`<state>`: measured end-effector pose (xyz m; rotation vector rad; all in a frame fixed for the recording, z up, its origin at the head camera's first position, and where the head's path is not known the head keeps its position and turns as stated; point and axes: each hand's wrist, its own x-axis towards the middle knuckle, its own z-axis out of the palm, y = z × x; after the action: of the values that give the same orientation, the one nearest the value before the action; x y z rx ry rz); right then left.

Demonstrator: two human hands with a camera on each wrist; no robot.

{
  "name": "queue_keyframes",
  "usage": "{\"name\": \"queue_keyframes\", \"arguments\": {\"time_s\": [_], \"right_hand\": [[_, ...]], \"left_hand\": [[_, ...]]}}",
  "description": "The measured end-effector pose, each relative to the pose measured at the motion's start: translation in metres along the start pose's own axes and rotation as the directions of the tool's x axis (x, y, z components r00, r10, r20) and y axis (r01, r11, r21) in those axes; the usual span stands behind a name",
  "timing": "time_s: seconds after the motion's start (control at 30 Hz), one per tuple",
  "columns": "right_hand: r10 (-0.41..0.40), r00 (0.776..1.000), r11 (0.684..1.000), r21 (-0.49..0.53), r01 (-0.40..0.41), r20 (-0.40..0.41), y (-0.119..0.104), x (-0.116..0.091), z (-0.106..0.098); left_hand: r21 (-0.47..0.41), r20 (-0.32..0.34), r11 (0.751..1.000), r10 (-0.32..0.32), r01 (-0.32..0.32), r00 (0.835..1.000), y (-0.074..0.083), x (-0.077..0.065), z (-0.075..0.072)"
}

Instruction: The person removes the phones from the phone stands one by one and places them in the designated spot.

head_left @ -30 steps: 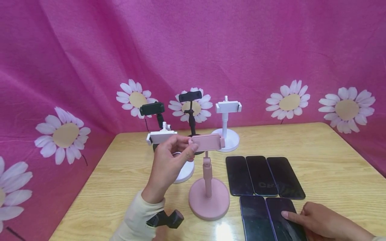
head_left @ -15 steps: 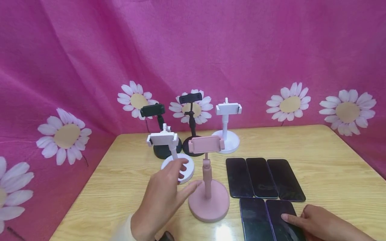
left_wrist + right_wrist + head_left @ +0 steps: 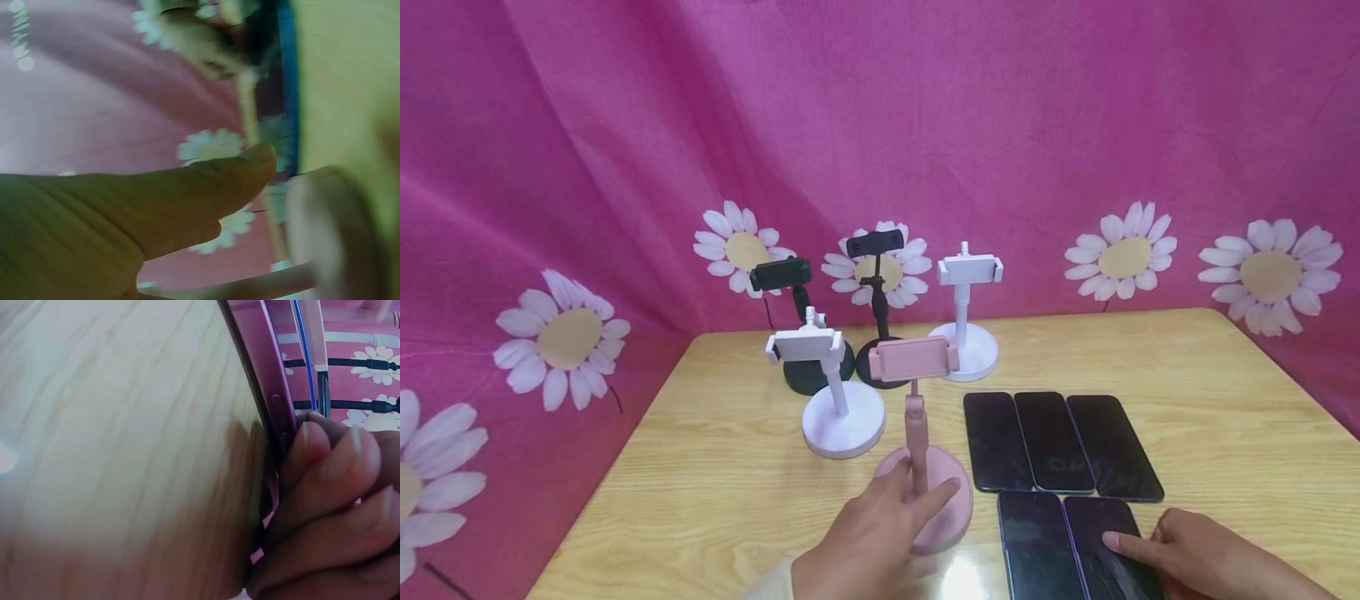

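A pink phone stand (image 3: 917, 358) stands upright near the middle of the table. My left hand (image 3: 876, 533) is low at its post, thumb and forefinger spread to either side of it just above the round base. In the left wrist view the thumb (image 3: 206, 181) is straight, and the base (image 3: 340, 231) lies beyond its tip, a little blurred. At the right front, my right hand (image 3: 1202, 550) holds a dark phone (image 3: 1105, 533) by its right edge, thumb on the screen. The right wrist view shows its curled fingers (image 3: 337, 487) against the phone's purple side (image 3: 265, 375).
Another phone (image 3: 1041, 542) lies left of the held one, with several more (image 3: 1052, 442) in a row behind. Two white stands (image 3: 842, 417) (image 3: 970, 346) and two black stands (image 3: 805, 375) (image 3: 880, 317) stand farther back. A pink daisy-printed cloth (image 3: 1000, 125) hangs behind the table.
My left hand has let go of the pink stand's clamp and come down, then moved right to the lower post. The right hand stays on the same phone.
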<state>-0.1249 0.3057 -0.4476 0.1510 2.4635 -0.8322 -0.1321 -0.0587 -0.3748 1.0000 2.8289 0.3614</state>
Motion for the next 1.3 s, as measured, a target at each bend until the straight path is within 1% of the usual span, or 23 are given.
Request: {"name": "queue_keyframes", "arguments": {"time_s": [0.07, 0.1, 0.17, 0.2, 0.27, 0.33, 0.4, 0.43, 0.5, 0.63, 0.77, 0.83, 0.87, 0.97, 1.07, 1.17, 1.3], "right_hand": [[0.052, 0.999, 0.999, -0.008, -0.052, -0.009, -0.001, 0.001, 0.001], [0.061, 0.998, 0.998, 0.004, -0.061, -0.005, -0.001, 0.001, 0.001], [0.058, 0.998, 0.998, 0.015, -0.058, -0.003, 0.000, 0.001, 0.001], [0.062, 0.998, 0.998, 0.020, -0.062, -0.004, 0.000, 0.001, 0.001], [0.046, 0.999, 0.999, 0.023, -0.046, -0.005, 0.001, 0.000, 0.000], [0.026, 1.000, 0.999, 0.022, -0.026, -0.008, 0.001, 0.000, -0.001], [0.017, 1.000, 1.000, 0.021, -0.017, -0.010, 0.001, -0.001, -0.001], [0.004, 1.000, 1.000, 0.015, -0.004, -0.011, 0.001, -0.001, -0.002], [0.006, 1.000, 1.000, 0.013, -0.006, -0.012, 0.001, -0.001, -0.002], [0.018, 1.000, 0.999, 0.035, -0.018, -0.003, 0.001, -0.001, 0.000], [0.017, 1.000, 0.999, 0.045, -0.017, 0.007, 0.001, -0.002, 0.001], [0.022, 1.000, 0.999, 0.036, -0.022, 0.000, 0.001, -0.002, 0.001], [0.022, 1.000, 0.999, 0.030, -0.022, 0.000, 0.001, -0.002, 0.001], [0.005, 1.000, 1.000, 0.018, -0.005, -0.003, 0.001, -0.001, 0.000], [-0.030, 1.000, 1.000, 0.005, 0.030, -0.005, 0.002, -0.001, 0.000], [-0.049, 0.999, 0.999, 0.011, 0.049, -0.002, 0.002, -0.001, 0.000], [-0.039, 0.999, 0.999, 0.014, 0.039, -0.004, 0.001, -0.001, 0.000]], "left_hand": [[0.040, 0.037, 0.999, -0.020, 0.019, 0.999, -0.001, 0.004, 0.011], [0.069, 0.047, 0.997, -0.030, 0.027, 0.998, -0.001, 0.007, 0.016], [0.163, 0.036, 0.986, -0.020, 0.014, 0.999, -0.001, 0.010, 0.023], [0.207, 0.016, 0.978, -0.003, -0.001, 1.000, -0.001, 0.012, 0.026], [0.286, -0.040, 0.958, 0.044, -0.031, 0.998, -0.002, 0.015, 0.030], [0.370, -0.101, 0.927, 0.105, -0.061, 0.989, -0.003, 0.016, 0.031], [0.418, -0.140, 0.905, 0.149, -0.079, 0.979, -0.004, 0.017, 0.031], [0.417, -0.140, 0.905, 0.154, -0.083, 0.978, -0.004, 0.018, 0.031], [0.416, -0.143, 0.906, 0.156, -0.084, 0.977, -0.006, 0.022, 0.031], [0.408, -0.152, 0.911, 0.130, -0.057, 0.980, -0.013, 0.035, 0.030], [0.461, -0.164, 0.886, 0.127, -0.038, 0.978, -0.021, 0.051, 0.030], [0.472, -0.165, 0.881, 0.126, -0.034, 0.978, -0.024, 0.059, 0.030], [0.470, -0.165, 0.882, 0.123, -0.032, 0.979, -0.025, 0.061, 0.029], [0.422, -0.170, 0.906, 0.098, -0.018, 0.980, -0.028, 0.069, 0.027], [0.404, -0.183, 0.915, 0.082, -0.001, 0.980, -0.031, 0.075, 0.025], [0.408, -0.191, 0.913, 0.079, 0.006, 0.978, -0.033, 0.080, 0.024], [0.415, -0.202, 0.910, 0.071, 0.020, 0.977, -0.037, 0.086, 0.023]]}}
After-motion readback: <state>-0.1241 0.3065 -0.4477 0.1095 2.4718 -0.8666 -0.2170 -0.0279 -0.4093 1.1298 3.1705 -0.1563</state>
